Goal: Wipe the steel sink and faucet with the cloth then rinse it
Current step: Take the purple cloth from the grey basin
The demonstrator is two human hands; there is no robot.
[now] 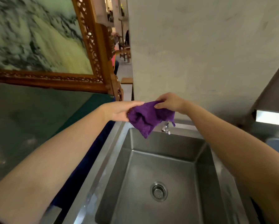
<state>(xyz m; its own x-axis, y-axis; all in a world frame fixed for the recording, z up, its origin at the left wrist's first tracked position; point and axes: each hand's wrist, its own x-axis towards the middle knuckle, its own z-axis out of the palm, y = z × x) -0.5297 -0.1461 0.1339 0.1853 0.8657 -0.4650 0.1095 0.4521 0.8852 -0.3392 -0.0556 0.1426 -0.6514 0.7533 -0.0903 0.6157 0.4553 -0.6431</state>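
Note:
A purple cloth (147, 118) hangs crumpled in the air above the back rim of the steel sink (159, 172). My left hand (121, 110) grips its left side and my right hand (170, 101) pinches its upper right edge. The small chrome faucet (165, 127) sticks out from the back rim, just below the cloth's right corner and partly hidden by it. No water runs from it. The basin looks dry, with a round drain (159, 191) in its floor.
A grey wall (200, 54) rises straight behind the sink. To the left lies a glass-covered green tabletop (30, 118) with a carved wooden frame (93, 50) standing on it. A steel ledge (271, 118) sits at the right.

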